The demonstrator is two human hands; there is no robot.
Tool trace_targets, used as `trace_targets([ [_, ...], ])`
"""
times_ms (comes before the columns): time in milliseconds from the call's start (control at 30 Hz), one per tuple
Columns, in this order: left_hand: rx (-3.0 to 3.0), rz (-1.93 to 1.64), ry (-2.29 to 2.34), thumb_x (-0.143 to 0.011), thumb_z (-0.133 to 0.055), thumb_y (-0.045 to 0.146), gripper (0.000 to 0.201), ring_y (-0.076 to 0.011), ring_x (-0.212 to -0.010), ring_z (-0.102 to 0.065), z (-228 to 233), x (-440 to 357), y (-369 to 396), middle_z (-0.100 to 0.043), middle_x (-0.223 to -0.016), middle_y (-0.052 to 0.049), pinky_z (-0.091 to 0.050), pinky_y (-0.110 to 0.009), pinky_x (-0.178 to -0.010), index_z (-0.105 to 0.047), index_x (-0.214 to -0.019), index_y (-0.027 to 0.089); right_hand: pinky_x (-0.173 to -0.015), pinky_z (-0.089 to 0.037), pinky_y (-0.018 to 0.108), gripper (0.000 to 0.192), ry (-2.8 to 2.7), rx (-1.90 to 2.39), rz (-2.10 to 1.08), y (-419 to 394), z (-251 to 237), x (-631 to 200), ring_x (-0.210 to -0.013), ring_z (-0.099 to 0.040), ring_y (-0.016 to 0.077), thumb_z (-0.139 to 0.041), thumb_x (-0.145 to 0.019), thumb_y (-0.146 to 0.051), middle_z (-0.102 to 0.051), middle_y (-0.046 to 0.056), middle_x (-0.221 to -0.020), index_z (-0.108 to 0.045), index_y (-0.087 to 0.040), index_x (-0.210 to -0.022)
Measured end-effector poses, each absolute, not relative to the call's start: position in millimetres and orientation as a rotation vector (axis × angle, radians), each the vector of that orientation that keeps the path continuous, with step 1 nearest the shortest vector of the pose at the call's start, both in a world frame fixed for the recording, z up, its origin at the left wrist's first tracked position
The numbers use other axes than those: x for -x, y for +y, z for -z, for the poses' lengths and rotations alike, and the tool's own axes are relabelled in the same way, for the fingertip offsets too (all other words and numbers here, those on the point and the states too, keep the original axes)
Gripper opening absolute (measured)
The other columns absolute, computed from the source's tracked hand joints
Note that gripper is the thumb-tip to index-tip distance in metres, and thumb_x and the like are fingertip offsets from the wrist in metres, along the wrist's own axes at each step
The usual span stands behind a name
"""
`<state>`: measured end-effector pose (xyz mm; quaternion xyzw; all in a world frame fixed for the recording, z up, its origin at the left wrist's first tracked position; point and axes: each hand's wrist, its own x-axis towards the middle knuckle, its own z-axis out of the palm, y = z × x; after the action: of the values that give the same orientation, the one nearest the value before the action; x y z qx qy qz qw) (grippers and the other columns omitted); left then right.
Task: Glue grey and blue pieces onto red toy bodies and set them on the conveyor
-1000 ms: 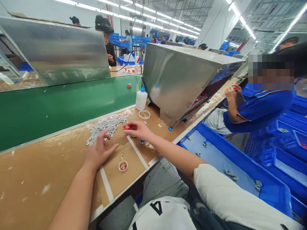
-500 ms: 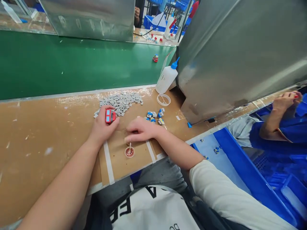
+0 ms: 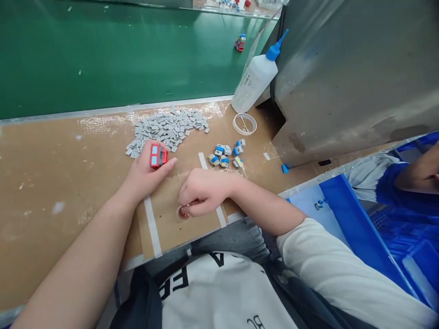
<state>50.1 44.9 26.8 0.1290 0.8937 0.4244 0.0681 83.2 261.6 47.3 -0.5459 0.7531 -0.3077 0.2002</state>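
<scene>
My left hand (image 3: 146, 176) holds a small red toy car (image 3: 158, 156) with blue windows, just in front of a heap of several grey plastic tiles (image 3: 167, 129) on the brown worktop. My right hand (image 3: 200, 192) is curled over a small red glue cap (image 3: 181, 213), fingers pinched low over it; whatever it pinches is hidden. A cluster of several blue and white toy parts (image 3: 227, 154) lies just beyond my right hand.
A white glue bottle (image 3: 255, 77) with a blue nozzle leans against a metal hood (image 3: 343, 68). A white ring lid (image 3: 244, 124) lies near it. A green conveyor belt (image 3: 103, 50) carries a small toy car (image 3: 239, 43). Blue bins (image 3: 356, 228) and a co-worker's arm (image 3: 423, 171) are at right.
The view tilted further down. My right hand dropped onto the glue cap, covering it. My left hand kept the red car by the grey tiles.
</scene>
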Motion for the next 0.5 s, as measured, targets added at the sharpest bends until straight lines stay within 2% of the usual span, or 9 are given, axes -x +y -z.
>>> trace_targets([
  [133,-0.423,-1.225,2.720,-0.089,-0.066,0.063,0.046,-0.0248,-0.085,-0.061,-28.1,-51.2,45.0,-0.065,-0.097,-0.002,-0.055,-0.038,-0.080,-0.056,-0.116,0.028,-0.066,-0.029,0.030,0.028,2.048,1.551,0.929,263.4,-49.5,-83.7,-0.066,-0.046,0.0141,-0.055,-0.090,-0.018,-0.059,0.000,-0.070,-0.038,-0.023,-0.069],
  [300,-0.412,-1.205,2.711,-0.088,-0.068,0.063,0.047,-0.0249,-0.085,-0.062,-27.8,-50.8,45.2,-0.066,-0.096,-0.001,-0.056,-0.039,-0.081,-0.056,-0.117,0.028,-0.068,-0.034,0.028,0.025,1.976,1.561,1.008,264.3,-51.6,-83.4,-0.068,-0.049,0.0137,-0.055,-0.087,-0.015,-0.062,0.001,-0.074,-0.038,-0.023,-0.071],
  [500,-0.473,-1.168,2.734,-0.092,-0.068,0.058,0.041,-0.0251,-0.086,-0.064,-26.8,-50.8,44.3,-0.067,-0.097,-0.002,-0.055,-0.038,-0.083,-0.056,-0.117,0.028,-0.067,-0.034,0.028,0.038,1.998,1.569,0.999,261.2,-51.0,-83.9,-0.066,-0.048,0.0129,-0.053,-0.102,-0.023,-0.056,0.000,-0.068,-0.039,-0.022,-0.067],
])
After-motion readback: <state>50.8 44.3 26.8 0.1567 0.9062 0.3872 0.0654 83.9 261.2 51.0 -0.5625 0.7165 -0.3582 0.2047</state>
